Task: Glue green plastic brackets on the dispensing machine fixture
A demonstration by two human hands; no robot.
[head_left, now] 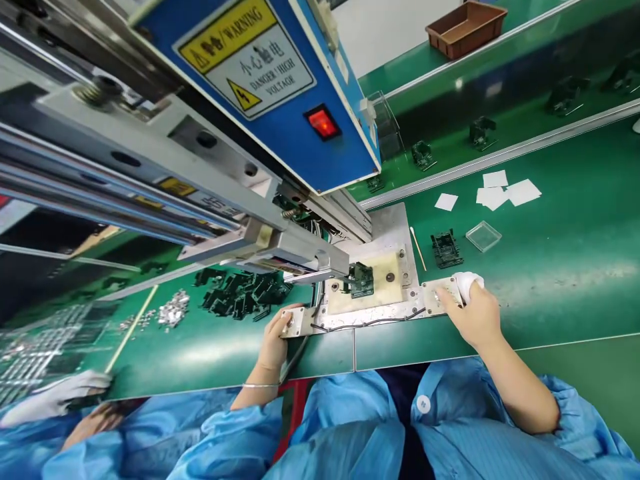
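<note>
My left hand rests on a small metal button box at the left end of the fixture plate, fingers curled over its button. My right hand lies on the matching button box at the right end, fingers pressed down, with white cot material on the fingertips. Between them a dark green plastic part sits on the cream nest block under the machine's head.
A blue high-voltage machine with a lit red lamp looms above. A pile of dark parts and silver pieces lie left; one part, a clear tray and white papers right. Another person's gloved hand is at far left.
</note>
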